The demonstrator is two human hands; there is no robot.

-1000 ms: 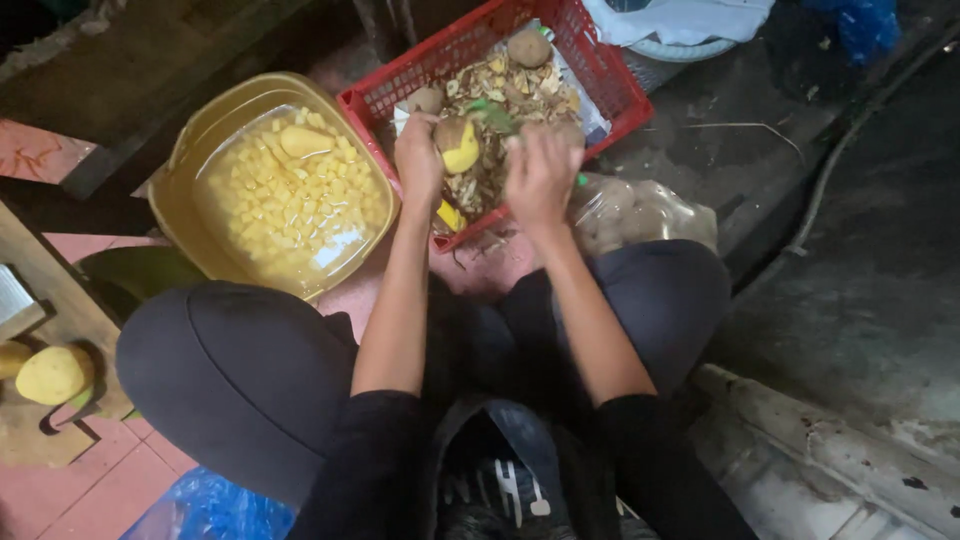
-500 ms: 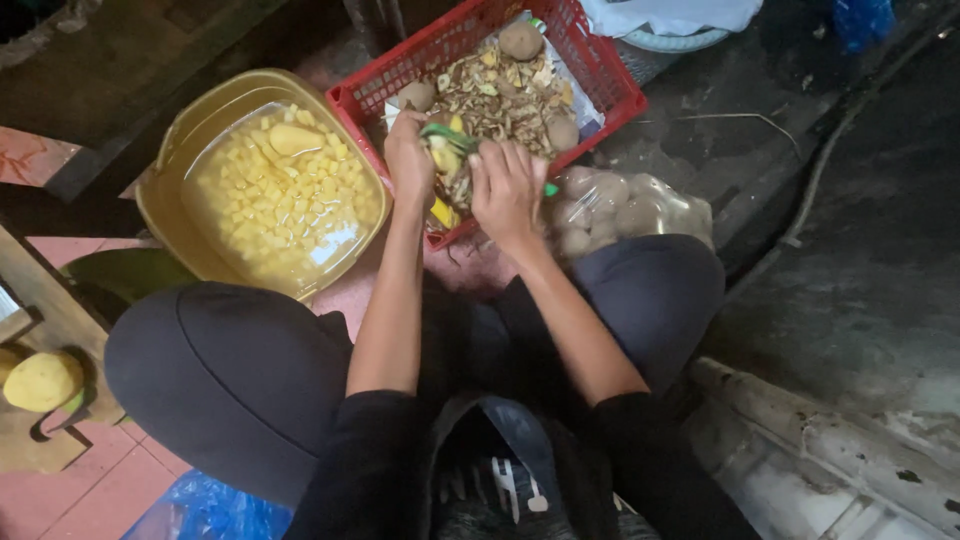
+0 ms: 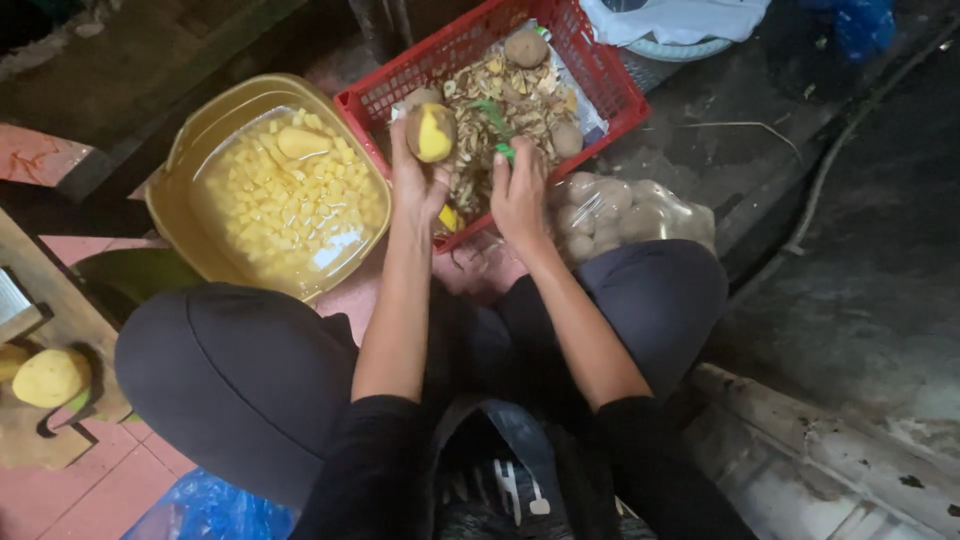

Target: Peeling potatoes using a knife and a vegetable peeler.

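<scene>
Head view, red basket (image 3: 600, 75) of peelings, yellow tub (image 3: 190, 150), bagged potatoes (image 3: 620, 210)

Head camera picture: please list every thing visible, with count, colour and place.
Potato: one, brown skin, partly peeled yellow, in the left hand.
Peeler: one, green, in the right hand.
Basket: one, red, top centre, holding peels and a few unpeeled potatoes.
Basin: one, yellow, left, holding water and yellow potato cubes.
Bag of potatoes: one, clear plastic, right of the basket.
Peeled potato: one, yellow, far left.
Left hand: one, over the basket.
Right hand: one, beside it.
</scene>
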